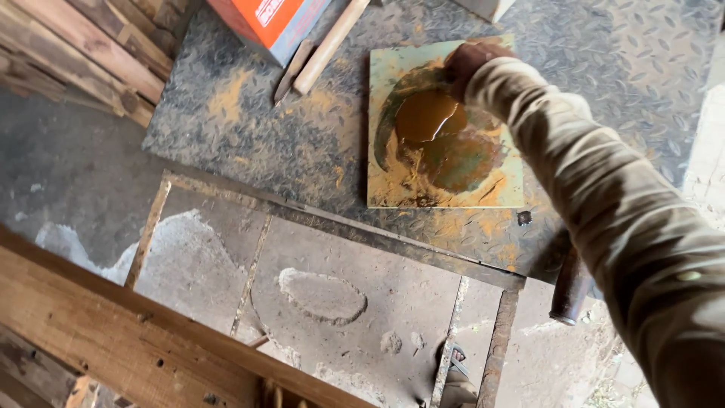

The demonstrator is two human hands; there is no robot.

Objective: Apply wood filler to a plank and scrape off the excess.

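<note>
A square yellow-green board (pixel 393 181) lies on a diamond-pattern metal plate (pixel 249 128). A glossy brown puddle of paste (pixel 427 117) sits in its middle, ringed by darker smears. My right hand (pixel 472 59) reaches across in a tan long sleeve and rests at the board's far edge, just above the paste. Its fingers are curled; whether it holds anything is hidden. My left hand is out of sight.
An orange box (pixel 264 19) and a wooden handle (pixel 328 45) lie beyond the board. Stacked planks (pixel 75 53) fill the top left, and a wooden beam (pixel 113 332) crosses the bottom left. A dark cylinder (pixel 572 287) lies by a rusty metal frame (pixel 340 223) on the concrete.
</note>
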